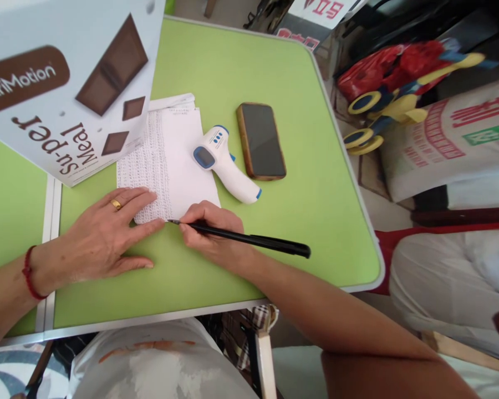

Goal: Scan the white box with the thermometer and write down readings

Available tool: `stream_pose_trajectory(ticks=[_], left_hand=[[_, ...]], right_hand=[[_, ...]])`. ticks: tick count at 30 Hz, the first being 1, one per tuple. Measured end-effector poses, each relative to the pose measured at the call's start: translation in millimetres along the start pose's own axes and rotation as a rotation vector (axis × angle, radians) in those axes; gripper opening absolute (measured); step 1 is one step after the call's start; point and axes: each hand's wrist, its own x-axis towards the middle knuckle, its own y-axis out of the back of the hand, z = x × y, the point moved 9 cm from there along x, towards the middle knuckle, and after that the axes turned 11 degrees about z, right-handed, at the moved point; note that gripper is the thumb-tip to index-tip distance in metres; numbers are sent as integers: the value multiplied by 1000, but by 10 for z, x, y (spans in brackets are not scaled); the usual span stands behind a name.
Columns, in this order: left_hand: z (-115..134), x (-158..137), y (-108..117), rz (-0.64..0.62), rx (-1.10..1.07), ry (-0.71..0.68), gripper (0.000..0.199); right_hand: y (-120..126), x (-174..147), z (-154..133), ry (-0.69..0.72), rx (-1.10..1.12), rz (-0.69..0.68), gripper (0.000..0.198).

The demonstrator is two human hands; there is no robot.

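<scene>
My right hand (212, 230) is closed round a black pen (266, 241), its tip touching the near edge of a sheet of paper (183, 160). Dense rows of small handwriting fill the left part of that sheet, while its right part is blank. My left hand (112, 233) lies flat with fingers spread, its fingertips on the lower left of the sheet and the index finger close to the pen tip. A white and blue infrared thermometer (228, 172) rests across the sheet's right edge. Beside it lies a smartphone (263, 141) in a brown case, screen dark.
A large white box (103, 50) with brown print stands on the green folding table (307, 221) at the upper left, over part of the paper. Right of the table are a printed white sack (449, 144), yellow and blue scissor-like handles (366, 105) and a red bag (374, 72).
</scene>
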Motion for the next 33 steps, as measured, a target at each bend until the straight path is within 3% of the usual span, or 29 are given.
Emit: stream_pose_trajectory(ticks=[23, 33], left_hand=[[-6, 1, -3, 4, -3, 9, 55], [-6, -2, -1, -1, -21, 8, 54]], right_hand=[[-42, 10, -38, 32, -104, -75, 8], [0, 12, -21, 19, -80, -14, 8]])
